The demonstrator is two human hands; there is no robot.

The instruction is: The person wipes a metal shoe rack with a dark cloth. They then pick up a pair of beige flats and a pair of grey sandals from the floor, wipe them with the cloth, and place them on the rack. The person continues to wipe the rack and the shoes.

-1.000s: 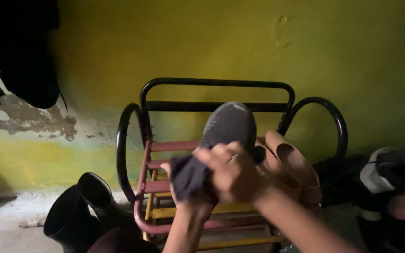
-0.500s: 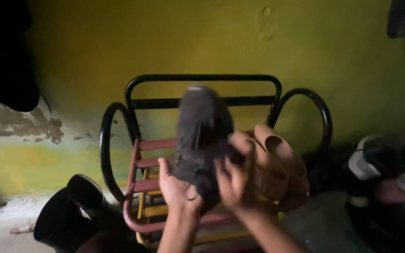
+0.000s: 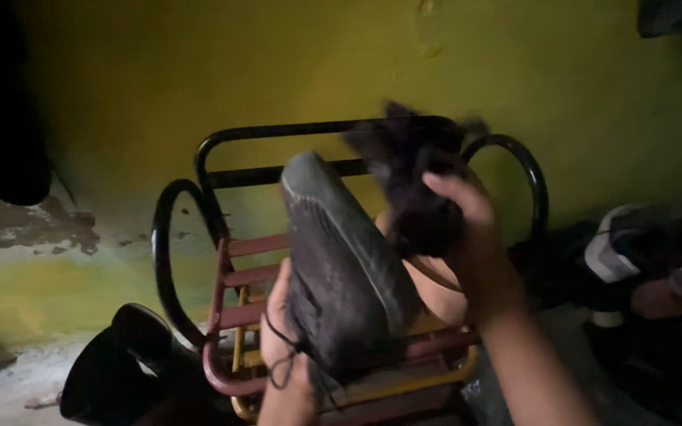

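My left hand (image 3: 278, 331) grips a dark grey shoe (image 3: 345, 260) from below, sole turned toward me, toe pointing up, a loose lace hanging by my wrist. My right hand (image 3: 463, 225) is raised to the right of the shoe's toe, closed on a dark crumpled cloth (image 3: 412, 177). Both are held in front of a metal shoe rack (image 3: 230, 276) with black hoops and red and yellow bars.
Tan slip-on shoes (image 3: 436, 292) lie on the rack behind the grey shoe. Black rubber boots (image 3: 120, 363) stand at the lower left. More shoes, one white and dark (image 3: 641, 252), are piled at the right. A yellow wall (image 3: 199, 79) with peeling paint is behind.
The shoe has turned so its sole faces me. My right hand has lifted the cloth off the shoe, up and to the right. The view has drifted right and up.
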